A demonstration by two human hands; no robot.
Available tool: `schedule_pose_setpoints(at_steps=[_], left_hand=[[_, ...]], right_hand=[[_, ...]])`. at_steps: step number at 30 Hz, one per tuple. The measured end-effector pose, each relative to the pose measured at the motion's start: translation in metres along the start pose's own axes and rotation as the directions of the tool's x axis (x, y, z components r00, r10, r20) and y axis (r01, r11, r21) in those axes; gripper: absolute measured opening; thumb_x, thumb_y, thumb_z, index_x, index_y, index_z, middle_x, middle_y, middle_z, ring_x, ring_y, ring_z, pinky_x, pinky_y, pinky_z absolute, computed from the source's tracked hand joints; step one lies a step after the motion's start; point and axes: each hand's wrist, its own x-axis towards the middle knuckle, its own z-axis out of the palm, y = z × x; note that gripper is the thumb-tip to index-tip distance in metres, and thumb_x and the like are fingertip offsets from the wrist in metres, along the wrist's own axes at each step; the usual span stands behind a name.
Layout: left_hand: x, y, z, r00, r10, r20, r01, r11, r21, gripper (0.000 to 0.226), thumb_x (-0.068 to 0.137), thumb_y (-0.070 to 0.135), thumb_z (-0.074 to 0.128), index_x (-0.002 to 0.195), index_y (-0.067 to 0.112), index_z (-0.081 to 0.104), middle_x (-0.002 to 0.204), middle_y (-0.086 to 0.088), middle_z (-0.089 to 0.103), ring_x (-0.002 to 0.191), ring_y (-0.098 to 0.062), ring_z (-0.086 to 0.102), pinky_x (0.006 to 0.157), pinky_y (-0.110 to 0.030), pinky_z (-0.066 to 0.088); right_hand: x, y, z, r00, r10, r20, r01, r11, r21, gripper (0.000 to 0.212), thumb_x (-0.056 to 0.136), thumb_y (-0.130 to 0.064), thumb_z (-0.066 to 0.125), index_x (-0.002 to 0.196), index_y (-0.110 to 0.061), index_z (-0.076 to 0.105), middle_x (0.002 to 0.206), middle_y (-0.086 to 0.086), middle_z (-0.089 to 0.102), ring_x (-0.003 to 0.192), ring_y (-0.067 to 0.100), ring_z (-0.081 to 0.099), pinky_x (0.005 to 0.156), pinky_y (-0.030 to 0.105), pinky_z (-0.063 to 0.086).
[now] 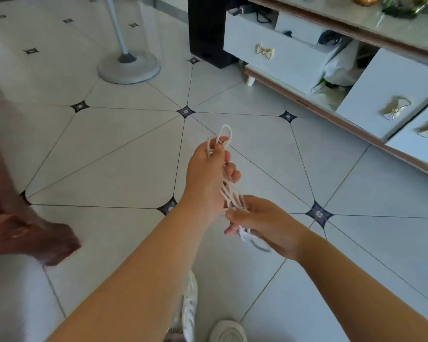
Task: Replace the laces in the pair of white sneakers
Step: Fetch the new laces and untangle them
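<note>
A: what've we got here?
B: bundle of white cord shoelaces (230,193) stretched between our hands, left hand (205,174) pinching the far loops, right hand (269,223) curled round the near end. Pair of white sneakers (190,299) on the pale tiled floor (109,156) below our arms.

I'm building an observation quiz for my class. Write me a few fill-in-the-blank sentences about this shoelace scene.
1. The left hand and the right hand both grip the white cord shoelaces, which stretch ___ them.
2. The pair of white sneakers lies on the tiled ___.
3. The gold handle on the open white drawer is shaped like a ___.
Missing words: between; floor; bow.
</note>
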Motion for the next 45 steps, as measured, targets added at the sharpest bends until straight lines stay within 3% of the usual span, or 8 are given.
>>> schedule_pose_setpoints(at_steps=[5,15,20,24,28,36,40,45], left_hand=[[0.005,0.043,-0.002,0.999,0.014,-0.053,0.005,0.942,0.334,0.017,0.098,0.016,0.038,0.092,0.015,0.054,0.065,0.002,0.041,0.042,-0.004,0.034,0.044,-0.02,0.035],[-0.091,0.164,0.029,0.998,-0.045,-0.036,0.058,0.795,0.604,0.01,0.088,0.024,0.059,0.096,0.028,0.055,0.095,0.005,0.063,0.091,-0.014,0.061,0.08,-0.027,0.048],[-0.153,0.23,0.058,0.993,-0.043,-0.112,0.096,0.84,0.534,0.031,0.074,0.024,0.071,0.093,0.04,0.052,0.088,0.019,0.062,0.077,0.013,0.058,0.061,-0.006,0.043],[-0.185,0.28,0.084,0.954,0.046,-0.295,0.115,0.855,0.505,0.021,0.077,0.025,0.07,0.08,0.036,0.053,0.072,0.018,0.062,0.064,0.006,0.059,0.053,-0.01,0.046],[-0.208,0.322,0.098,0.905,0.182,-0.385,0.099,0.79,0.606,0.01,0.086,0.021,0.053,0.077,0.02,0.056,0.072,0.005,0.058,0.067,-0.013,0.054,0.055,-0.019,0.041],[-0.267,0.379,0.107,0.806,0.063,-0.589,-0.183,0.972,-0.146,0.03,0.087,-0.002,0.04,0.064,0.011,0.054,0.058,-0.007,0.051,0.048,-0.016,0.05,0.047,-0.023,0.042],[-0.292,0.399,0.094,0.744,-0.078,-0.664,-0.284,0.862,-0.42,0.022,0.091,0.007,0.038,0.074,0.011,0.051,0.06,-0.005,0.047,0.032,-0.011,0.043,0.036,-0.014,0.036],[-0.335,0.413,0.059,0.586,-0.03,-0.81,-0.37,0.879,-0.301,0.023,0.09,0.015,0.04,0.07,0.016,0.052,0.051,0.003,0.05,0.036,-0.008,0.043,0.037,-0.012,0.032]], right_hand=[[-0.007,-0.046,-0.014,0.984,0.118,-0.132,-0.12,0.993,-0.003,0.014,0.088,-0.032,0.059,0.09,-0.02,0.067,0.068,-0.002,0.056,0.051,-0.003,0.052,0.054,0.018,0.033],[-0.063,-0.22,0.018,0.949,0.261,-0.175,-0.025,0.62,0.784,0.031,0.09,-0.008,0.054,0.064,-0.008,0.072,0.064,0.007,0.055,0.061,0.015,0.052,0.064,0.026,0.045],[-0.107,-0.31,0.042,0.951,0.265,-0.161,-0.02,0.571,0.821,0.035,0.093,-0.014,0.051,0.069,-0.004,0.074,0.073,0.009,0.07,0.079,0.021,0.066,0.086,0.037,0.052],[-0.145,-0.368,0.062,0.973,0.207,-0.103,-0.087,0.74,0.667,0.032,0.096,-0.017,0.045,0.082,-0.011,0.073,0.092,0.009,0.07,0.096,0.019,0.064,0.091,0.032,0.047],[-0.17,-0.408,0.073,0.987,0.051,-0.154,-0.024,0.984,0.174,0.02,0.096,-0.024,0.046,0.094,-0.031,0.065,0.088,-0.017,0.066,0.078,-0.007,0.059,0.056,0.006,0.047],[-0.21,-0.427,0.078,0.921,0.002,0.389,0.034,0.996,-0.084,0.036,0.095,-0.042,0.043,0.113,-0.014,0.057,0.103,0.01,0.065,0.093,0.028,0.061,0.1,0.045,0.044],[-0.222,-0.414,0.087,0.836,0.006,0.549,0.146,0.961,-0.233,0.019,0.094,-0.034,0.048,0.097,-0.023,0.064,0.076,-0.003,0.062,0.073,0.009,0.059,0.09,0.033,0.05],[-0.218,-0.409,0.102,0.883,0.132,0.451,-0.066,0.985,-0.159,0.02,0.093,-0.018,0.053,0.089,-0.014,0.072,0.068,-0.001,0.052,0.065,0.01,0.049,0.073,0.025,0.046]])
